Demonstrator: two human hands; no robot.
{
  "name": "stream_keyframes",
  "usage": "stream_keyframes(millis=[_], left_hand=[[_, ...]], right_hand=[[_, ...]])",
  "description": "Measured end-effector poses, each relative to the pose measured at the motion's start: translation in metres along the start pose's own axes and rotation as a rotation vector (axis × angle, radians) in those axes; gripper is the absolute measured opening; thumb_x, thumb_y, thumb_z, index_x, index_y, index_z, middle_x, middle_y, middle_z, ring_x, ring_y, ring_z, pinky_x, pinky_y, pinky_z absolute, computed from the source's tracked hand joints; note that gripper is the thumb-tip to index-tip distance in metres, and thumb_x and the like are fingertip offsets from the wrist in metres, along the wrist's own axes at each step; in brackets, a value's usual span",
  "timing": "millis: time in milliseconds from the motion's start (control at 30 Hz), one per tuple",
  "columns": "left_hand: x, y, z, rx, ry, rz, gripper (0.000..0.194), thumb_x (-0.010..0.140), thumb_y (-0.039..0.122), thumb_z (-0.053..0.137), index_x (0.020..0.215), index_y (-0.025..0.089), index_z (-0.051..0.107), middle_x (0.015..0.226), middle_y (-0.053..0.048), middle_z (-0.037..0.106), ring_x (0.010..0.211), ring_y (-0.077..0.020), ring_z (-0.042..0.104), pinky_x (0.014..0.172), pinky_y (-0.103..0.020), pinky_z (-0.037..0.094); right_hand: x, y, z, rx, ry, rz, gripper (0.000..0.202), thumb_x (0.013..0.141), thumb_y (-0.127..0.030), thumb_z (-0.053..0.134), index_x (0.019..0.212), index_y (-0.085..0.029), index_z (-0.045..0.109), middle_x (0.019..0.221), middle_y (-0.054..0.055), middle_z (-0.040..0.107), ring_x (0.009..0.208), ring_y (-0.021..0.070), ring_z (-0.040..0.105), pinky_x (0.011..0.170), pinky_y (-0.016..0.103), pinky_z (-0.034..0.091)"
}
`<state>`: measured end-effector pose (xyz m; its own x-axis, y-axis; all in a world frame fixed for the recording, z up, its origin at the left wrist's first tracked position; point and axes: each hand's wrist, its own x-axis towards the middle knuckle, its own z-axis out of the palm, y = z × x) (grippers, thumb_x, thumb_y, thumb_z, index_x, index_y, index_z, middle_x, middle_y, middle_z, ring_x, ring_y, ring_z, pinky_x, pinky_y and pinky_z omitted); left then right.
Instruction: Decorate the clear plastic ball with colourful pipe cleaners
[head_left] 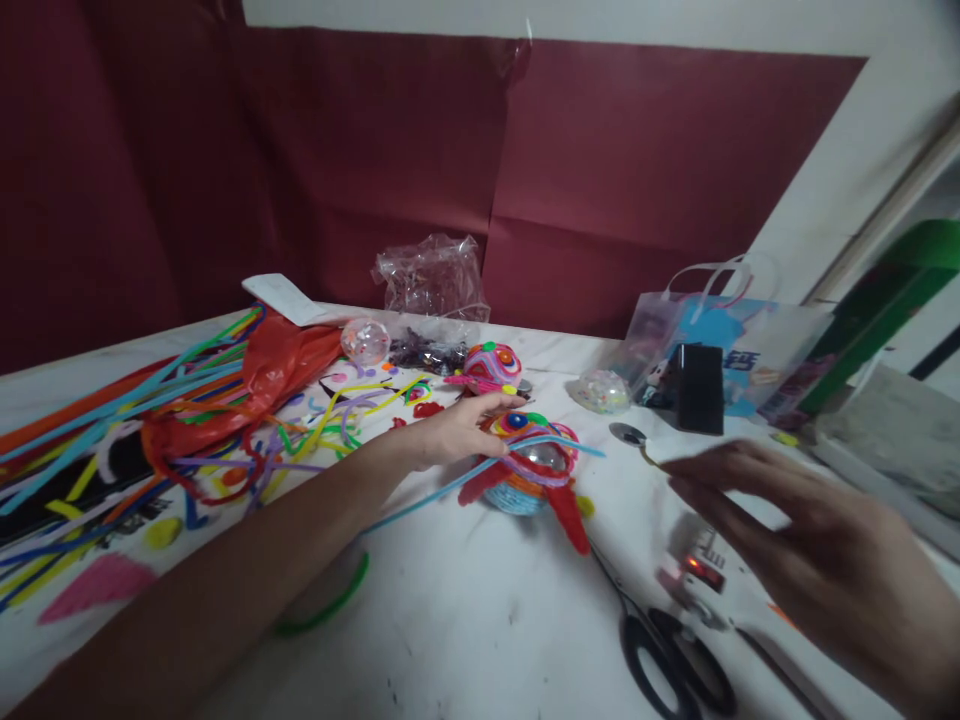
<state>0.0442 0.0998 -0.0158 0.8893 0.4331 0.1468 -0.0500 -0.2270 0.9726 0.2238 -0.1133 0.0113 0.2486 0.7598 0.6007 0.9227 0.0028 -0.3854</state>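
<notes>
A clear ball (517,498) wrapped in coloured pipe cleaners, with red flaps at its sides, stands on the white table. My left hand (457,432) grips its upper left, thumb and fingers on either side. Across the ball's front, under my thumb, runs a loose light blue pipe cleaner (427,498). My right hand (810,560), to the right and blurred, pinches a thin gold-coloured stem (651,458). Near the stem's far end is a small round shiny disc (627,433); whether they are joined I cannot tell.
Black-handled scissors (652,640) lie in front of the ball, near a device with a red light (703,572). Behind stands a second decorated ball (491,365). Loose pipe cleaners (195,385) cover the left. A black box (699,388) and clear bag (652,330) stand right.
</notes>
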Motion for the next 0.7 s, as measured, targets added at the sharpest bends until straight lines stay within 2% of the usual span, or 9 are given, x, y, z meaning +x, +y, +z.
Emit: stream_keyframes(millis=[67, 100, 167, 267, 433, 700], left_hand=[[-0.002, 0.006, 0.002, 0.031, -0.003, -0.018, 0.064, 0.063, 0.007, 0.064, 0.124, 0.015, 0.048, 0.134, -0.012, 0.047, 0.124, -0.0247, 0.043, 0.104, -0.039, 0.033], [-0.003, 0.009, 0.003, 0.048, -0.007, -0.028, 0.064, 0.063, 0.007, 0.062, 0.125, 0.014, 0.047, 0.134, -0.013, 0.047, 0.124, -0.0244, 0.044, 0.104, -0.038, 0.034], [-0.005, 0.015, 0.005, 0.077, -0.017, -0.051, 0.065, 0.064, 0.006, 0.061, 0.127, 0.013, 0.044, 0.134, -0.013, 0.047, 0.123, -0.0243, 0.044, 0.103, -0.038, 0.034], [-0.006, 0.019, 0.006, 0.107, -0.019, -0.065, 0.066, 0.064, 0.005, 0.06, 0.128, 0.013, 0.043, 0.133, -0.013, 0.047, 0.123, -0.024, 0.044, 0.102, -0.037, 0.036], [-0.004, 0.016, 0.005, 0.131, -0.013, -0.07, 0.066, 0.066, 0.005, 0.059, 0.13, 0.01, 0.041, 0.132, -0.015, 0.048, 0.121, -0.024, 0.045, 0.099, -0.036, 0.038], [-0.005, 0.014, 0.003, 0.09, -0.039, -0.044, 0.068, 0.067, 0.007, 0.06, 0.132, 0.012, 0.041, 0.129, -0.014, 0.051, 0.117, -0.0236, 0.05, 0.094, -0.034, 0.042]], right_hand=[[0.025, -0.011, 0.012, 0.097, -0.132, 0.007, 0.027, 0.077, -0.042, 0.05, 0.076, -0.022, 0.069, 0.078, 0.007, 0.067, 0.066, 0.0223, 0.062, 0.055, 0.029, 0.048], [0.035, -0.012, 0.019, 0.112, -0.196, 0.016, 0.027, 0.077, -0.041, 0.05, 0.079, -0.021, 0.069, 0.077, 0.007, 0.067, 0.064, 0.0227, 0.062, 0.054, 0.031, 0.047], [0.049, -0.008, 0.035, 0.149, -0.285, 0.018, 0.024, 0.075, -0.039, 0.052, 0.074, -0.021, 0.068, 0.067, 0.005, 0.066, 0.058, 0.0219, 0.06, 0.051, 0.03, 0.045], [0.056, 0.003, 0.054, 0.19, -0.371, 0.013, 0.018, 0.072, -0.034, 0.053, 0.069, -0.021, 0.066, 0.063, 0.002, 0.065, 0.058, 0.0205, 0.058, 0.054, 0.028, 0.044], [0.053, 0.007, 0.065, 0.23, -0.415, 0.057, 0.02, 0.071, -0.036, 0.051, 0.065, -0.021, 0.063, 0.058, 0.001, 0.062, 0.055, 0.0177, 0.052, 0.051, 0.027, 0.041], [0.054, -0.003, 0.07, 0.332, -0.41, 0.245, 0.016, 0.065, -0.032, 0.051, 0.057, -0.02, 0.057, 0.05, 0.001, 0.057, 0.046, 0.0154, 0.049, 0.044, 0.025, 0.039]])
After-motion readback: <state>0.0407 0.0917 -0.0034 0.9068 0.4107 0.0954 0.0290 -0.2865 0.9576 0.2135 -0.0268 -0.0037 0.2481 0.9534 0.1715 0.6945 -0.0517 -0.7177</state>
